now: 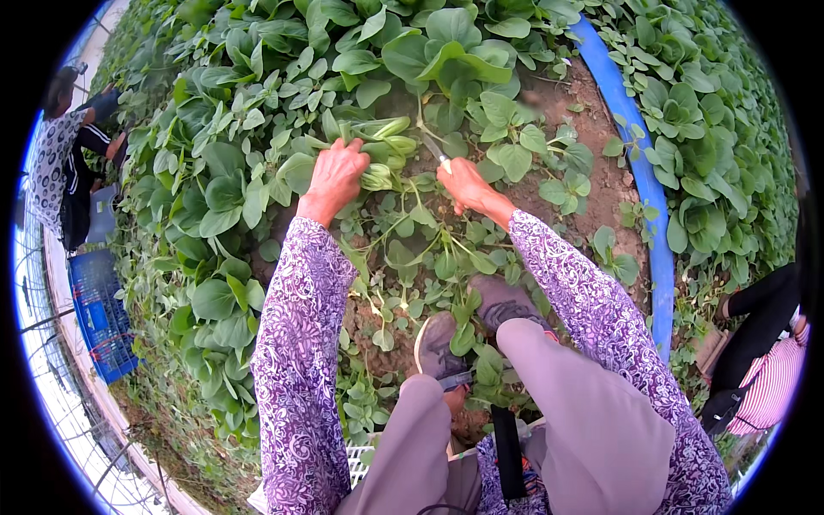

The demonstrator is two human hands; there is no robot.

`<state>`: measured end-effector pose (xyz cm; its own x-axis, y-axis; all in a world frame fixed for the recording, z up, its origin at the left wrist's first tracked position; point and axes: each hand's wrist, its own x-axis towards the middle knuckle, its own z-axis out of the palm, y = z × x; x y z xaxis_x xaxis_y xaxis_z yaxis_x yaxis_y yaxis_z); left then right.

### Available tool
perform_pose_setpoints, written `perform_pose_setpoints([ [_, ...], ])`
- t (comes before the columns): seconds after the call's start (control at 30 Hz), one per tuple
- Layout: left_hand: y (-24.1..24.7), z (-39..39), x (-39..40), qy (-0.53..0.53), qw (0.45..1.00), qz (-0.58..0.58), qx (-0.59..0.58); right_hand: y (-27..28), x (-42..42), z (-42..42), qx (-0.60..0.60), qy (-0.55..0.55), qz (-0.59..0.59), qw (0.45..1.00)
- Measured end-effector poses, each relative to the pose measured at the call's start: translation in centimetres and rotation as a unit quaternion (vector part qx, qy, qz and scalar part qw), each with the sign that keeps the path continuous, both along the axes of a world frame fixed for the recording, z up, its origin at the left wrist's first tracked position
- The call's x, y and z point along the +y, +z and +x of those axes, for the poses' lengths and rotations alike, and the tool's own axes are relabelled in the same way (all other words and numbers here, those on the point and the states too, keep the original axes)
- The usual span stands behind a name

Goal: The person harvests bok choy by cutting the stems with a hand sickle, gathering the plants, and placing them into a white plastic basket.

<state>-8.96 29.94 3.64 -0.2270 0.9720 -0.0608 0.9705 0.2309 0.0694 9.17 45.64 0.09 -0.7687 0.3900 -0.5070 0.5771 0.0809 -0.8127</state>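
My left hand (339, 172) is closed around a bunch of cut leafy greens (386, 151), their pale green stem bases turned to the right. Just across from them, my right hand (470, 185) grips the light handle of a small knife (434, 147). Its blade points up and left, close to the base of a large bok choy-like plant (450, 61) rooted in the soil. Whether the blade touches the stem cannot be made out. Low weeds (418, 251) spread over the ground below both hands.
A blue hose or strip (634, 154) runs along the bed's right side. To the left stands a blue plastic crate (100, 309), near a crouching person (58, 148). Another person (766, 386) sits at the lower right. My shoes (441, 344) rest among the weeds.
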Motion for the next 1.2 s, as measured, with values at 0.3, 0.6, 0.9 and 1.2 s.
perform_pose_setpoints([
  [0.3,4.3,4.7,-5.0,0.043,0.994,0.049,0.090,3.8,-1.0,6.6,0.079,-0.079,0.074,0.991],
  [0.6,17.5,7.9,-15.4,0.218,0.954,0.203,0.023,15.4,-2.3,12.7,0.126,-0.096,0.058,0.986],
  [0.9,33.0,17.6,-28.5,0.402,0.773,0.380,-0.311,34.6,-9.3,6.7,0.307,0.148,0.088,0.936],
  [1.2,37.9,27.7,-36.5,0.364,0.824,0.427,-0.075,42.5,-29.0,7.8,0.387,0.371,0.003,0.844],
])
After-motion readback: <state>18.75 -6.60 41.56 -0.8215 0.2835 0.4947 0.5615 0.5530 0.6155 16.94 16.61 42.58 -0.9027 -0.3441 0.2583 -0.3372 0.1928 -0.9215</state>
